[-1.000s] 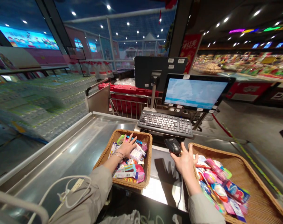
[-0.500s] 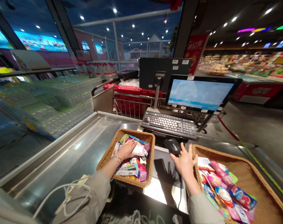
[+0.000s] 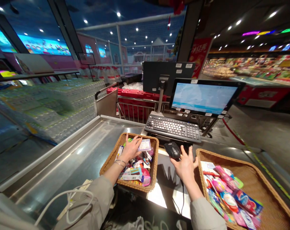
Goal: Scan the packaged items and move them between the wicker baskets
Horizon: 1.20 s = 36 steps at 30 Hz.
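My left hand [image 3: 131, 149] is inside a small wicker basket [image 3: 111, 163] full of colourful packets, its fingers closed on a small white and purple packet [image 3: 145, 145] lifted a little above the pile. My right hand [image 3: 185, 164] grips a black handheld scanner [image 3: 172, 149] by its lower end, over the dark counter between the two baskets. A larger wicker basket [image 3: 255, 179] on the right holds several pink and blue packets [image 3: 227, 191].
A keyboard [image 3: 172, 128] and a lit touch screen [image 3: 203, 97] stand behind the baskets. A steel checkout counter [image 3: 70, 156] runs left. Red shopping baskets [image 3: 135, 95] sit behind a rail. A white cable [image 3: 65, 198] lies at the near left.
My left hand has picked the small packet out of the pile and raised it. My right hand with the scanner has shifted slightly left and up.
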Available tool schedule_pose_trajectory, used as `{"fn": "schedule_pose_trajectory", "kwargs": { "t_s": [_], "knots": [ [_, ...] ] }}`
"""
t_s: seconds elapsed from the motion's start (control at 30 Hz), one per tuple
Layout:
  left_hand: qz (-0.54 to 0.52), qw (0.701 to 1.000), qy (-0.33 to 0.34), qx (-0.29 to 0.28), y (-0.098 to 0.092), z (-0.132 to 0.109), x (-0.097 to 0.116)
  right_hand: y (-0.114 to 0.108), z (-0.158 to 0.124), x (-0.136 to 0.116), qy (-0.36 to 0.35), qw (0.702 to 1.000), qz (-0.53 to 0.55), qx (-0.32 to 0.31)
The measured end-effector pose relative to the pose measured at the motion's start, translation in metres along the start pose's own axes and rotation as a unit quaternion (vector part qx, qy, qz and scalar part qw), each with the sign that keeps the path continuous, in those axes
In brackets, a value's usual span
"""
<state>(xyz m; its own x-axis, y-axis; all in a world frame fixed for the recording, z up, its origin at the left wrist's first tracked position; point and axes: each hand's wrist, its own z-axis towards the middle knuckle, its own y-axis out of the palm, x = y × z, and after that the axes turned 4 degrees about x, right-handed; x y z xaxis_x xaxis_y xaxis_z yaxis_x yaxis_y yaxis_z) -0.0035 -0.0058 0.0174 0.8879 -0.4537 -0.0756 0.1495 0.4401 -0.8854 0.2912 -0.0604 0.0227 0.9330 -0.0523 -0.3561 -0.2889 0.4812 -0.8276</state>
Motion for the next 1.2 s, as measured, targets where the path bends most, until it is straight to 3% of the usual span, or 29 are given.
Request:
{"fn": "schedule_pose_trajectory", "kwargs": {
  "t_s": [0.6,1.2],
  "knots": [
    [-0.011,0.998,-0.012,0.059,-0.014,0.041,0.031,-0.012,-0.005,-0.014,-0.042,0.999,0.01,0.001],
    [-0.025,0.997,-0.016,0.074,-0.008,0.051,0.039,-0.011,-0.006,-0.021,-0.073,0.997,0.028,-0.008]
  ]
}}
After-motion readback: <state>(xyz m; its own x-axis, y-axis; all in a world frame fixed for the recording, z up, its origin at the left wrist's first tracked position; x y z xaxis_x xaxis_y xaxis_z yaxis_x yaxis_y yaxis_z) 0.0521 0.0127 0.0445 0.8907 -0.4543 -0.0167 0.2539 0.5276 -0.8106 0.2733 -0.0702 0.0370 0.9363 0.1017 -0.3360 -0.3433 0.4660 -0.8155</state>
